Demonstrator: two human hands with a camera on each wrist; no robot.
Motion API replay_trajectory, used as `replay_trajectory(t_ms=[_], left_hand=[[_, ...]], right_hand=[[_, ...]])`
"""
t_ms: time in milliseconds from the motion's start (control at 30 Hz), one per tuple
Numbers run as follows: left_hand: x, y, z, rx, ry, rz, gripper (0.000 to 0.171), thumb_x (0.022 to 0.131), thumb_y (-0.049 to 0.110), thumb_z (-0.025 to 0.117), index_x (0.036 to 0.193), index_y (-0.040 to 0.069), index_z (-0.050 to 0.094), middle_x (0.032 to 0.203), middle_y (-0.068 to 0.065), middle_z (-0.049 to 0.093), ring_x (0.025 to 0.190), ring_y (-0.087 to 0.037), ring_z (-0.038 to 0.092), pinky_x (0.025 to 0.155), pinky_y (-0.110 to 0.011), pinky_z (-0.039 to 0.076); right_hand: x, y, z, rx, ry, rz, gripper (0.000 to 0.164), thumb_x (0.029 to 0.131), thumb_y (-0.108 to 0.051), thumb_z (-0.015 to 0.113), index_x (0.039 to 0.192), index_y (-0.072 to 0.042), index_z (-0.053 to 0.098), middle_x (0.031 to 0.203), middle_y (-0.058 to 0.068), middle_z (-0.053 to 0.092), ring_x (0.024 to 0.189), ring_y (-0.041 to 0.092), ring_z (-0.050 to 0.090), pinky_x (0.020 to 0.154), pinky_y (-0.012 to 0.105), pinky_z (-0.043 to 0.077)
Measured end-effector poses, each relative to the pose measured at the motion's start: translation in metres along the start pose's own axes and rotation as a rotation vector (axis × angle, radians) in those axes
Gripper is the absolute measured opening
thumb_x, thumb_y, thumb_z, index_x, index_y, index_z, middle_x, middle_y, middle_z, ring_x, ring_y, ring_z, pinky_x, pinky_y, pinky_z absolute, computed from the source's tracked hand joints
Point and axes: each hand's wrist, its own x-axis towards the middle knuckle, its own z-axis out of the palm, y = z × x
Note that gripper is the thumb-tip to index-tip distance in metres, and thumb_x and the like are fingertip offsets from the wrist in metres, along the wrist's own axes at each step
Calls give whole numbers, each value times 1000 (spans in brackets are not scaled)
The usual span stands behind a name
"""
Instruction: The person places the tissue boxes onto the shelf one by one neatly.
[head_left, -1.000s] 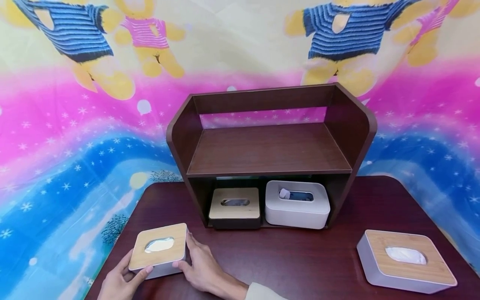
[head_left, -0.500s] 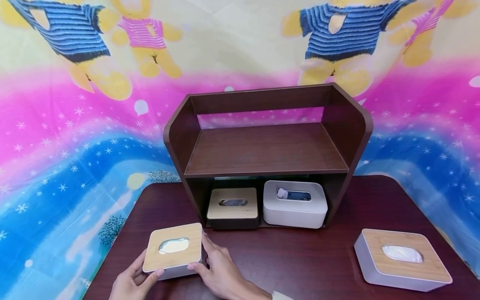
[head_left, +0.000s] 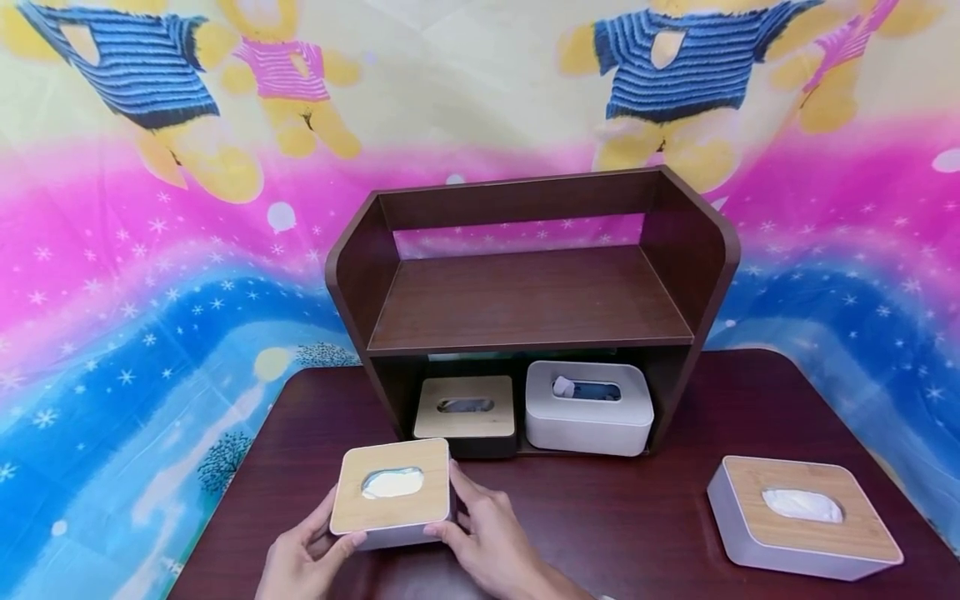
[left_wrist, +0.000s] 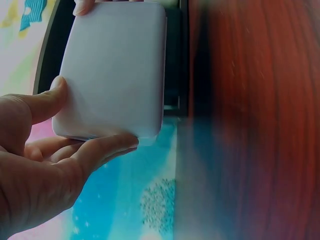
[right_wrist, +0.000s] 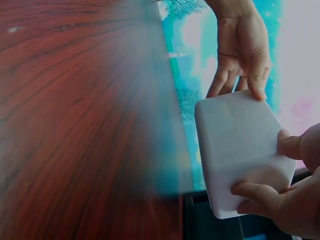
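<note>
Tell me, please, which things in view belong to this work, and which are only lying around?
Likely in the work:
held tissue box
left hand and right hand, both gripping it

Apparently only lying around:
wood-topped box at the right
dark-sided box and pale box, on the lower level of the shelf

Held tissue box (head_left: 393, 507) farther right, nearer shelf (head_left: 532, 298)

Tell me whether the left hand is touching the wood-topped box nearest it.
Touching. The left wrist view shows the left hand with its thumb on one edge of the wood-topped box and its fingers against another.
</note>
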Motion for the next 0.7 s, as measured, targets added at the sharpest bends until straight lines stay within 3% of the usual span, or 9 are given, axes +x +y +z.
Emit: replay_trajectory(t_ms=[200, 467, 600, 700], left_hand=[[-3, 15, 19, -104, -21, 94, 72, 90, 4, 85, 153, -5, 53, 150, -31, 58, 113, -23, 73, 85, -31, 66], [-6, 35, 43, -250, -24, 195, 66, 88, 1, 85, 147, -9, 57, 151, -26, 57, 112, 1, 68, 86, -19, 62], [-7, 46, 52, -247, 28, 230, 62, 85, 1, 87, 142, -7, 64, 144, -22, 65, 113, 3, 67, 85, -14, 60], [-7, 56, 54, -192, 64, 208, 61, 84, 5, 90, 140, -2, 67, 140, -18, 69, 111, 1, 68, 83, -12, 59]], right_hand=[[-13, 2, -26, 27, 71, -45, 79, 97, -27, 81, 155, 13, 45, 157, 37, 47, 140, 42, 53, 96, 30, 61], [-27, 0, -53, 47, 159, 12, 74, 94, -21, 83, 154, 7, 51, 156, 30, 52, 135, 35, 59, 93, 31, 62], [-31, -2, -62, 40, 211, 31, 71, 92, -17, 85, 153, 4, 55, 154, 27, 56, 123, 27, 66, 90, 28, 62], [-32, -6, -69, 19, 238, 38, 70, 91, -15, 86, 152, 3, 57, 152, 25, 59, 118, 23, 69, 88, 25, 62]])
